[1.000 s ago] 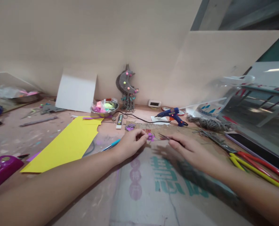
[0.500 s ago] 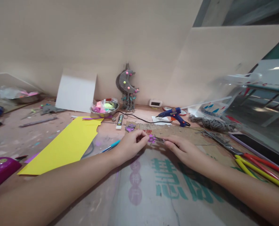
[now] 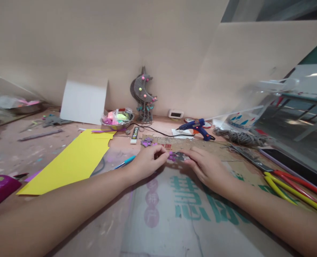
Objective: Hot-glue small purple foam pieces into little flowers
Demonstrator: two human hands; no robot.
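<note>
Over the cardboard, my left hand (image 3: 153,159) is closed in a pinch at the edge of a small purple flower-like piece (image 3: 171,155). My right hand (image 3: 203,165) pinches a small dark grey piece (image 3: 179,156) that meets the purple one; whether they are joined I cannot tell. Just beyond my left hand lies another purple and grey piece (image 3: 147,142). A blue pen (image 3: 125,162) rests beside my left wrist, partly covered by it.
A blue glue gun (image 3: 195,125) lies behind my hands. Yellow paper (image 3: 70,160) and a magenta tool (image 3: 0,191) are at left. Scissors (image 3: 276,174), a phone (image 3: 294,167) and grey yarn (image 3: 238,136) lie at right. A decorated grey moon (image 3: 143,89) stands by the wall.
My right hand has shifted its grip, with fingers more spread over the grey piece, and more of that piece shows. The left hand keeps its pinch. The whole view has moved slightly.
</note>
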